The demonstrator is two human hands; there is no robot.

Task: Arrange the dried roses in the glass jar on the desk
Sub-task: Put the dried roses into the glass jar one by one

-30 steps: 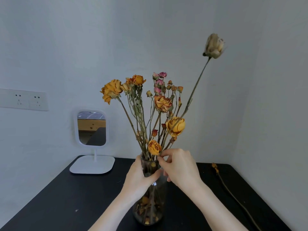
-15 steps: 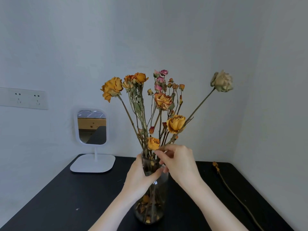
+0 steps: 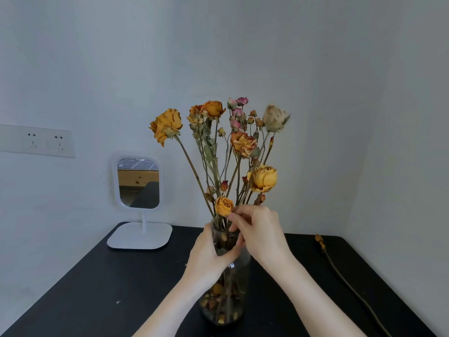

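Here the glass jar [image 3: 224, 310] stands upright near the front middle of the black desk [image 3: 97, 288], packed with dried roses [image 3: 243, 143], loose petals at its bottom. Left hand [image 3: 209, 257] curls around the jar's neck; right hand [image 3: 261, 233] sits at the rim, fingers pinched on stems, the blurred pale rose [image 3: 274, 117] up top right. One loose stem [image 3: 340, 276] lies on the desk well right; white mirror [image 3: 138, 183] back left.

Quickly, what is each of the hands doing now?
Left hand: closed around the glass jar near its neck.
Right hand: pinching stems at the jar mouth.
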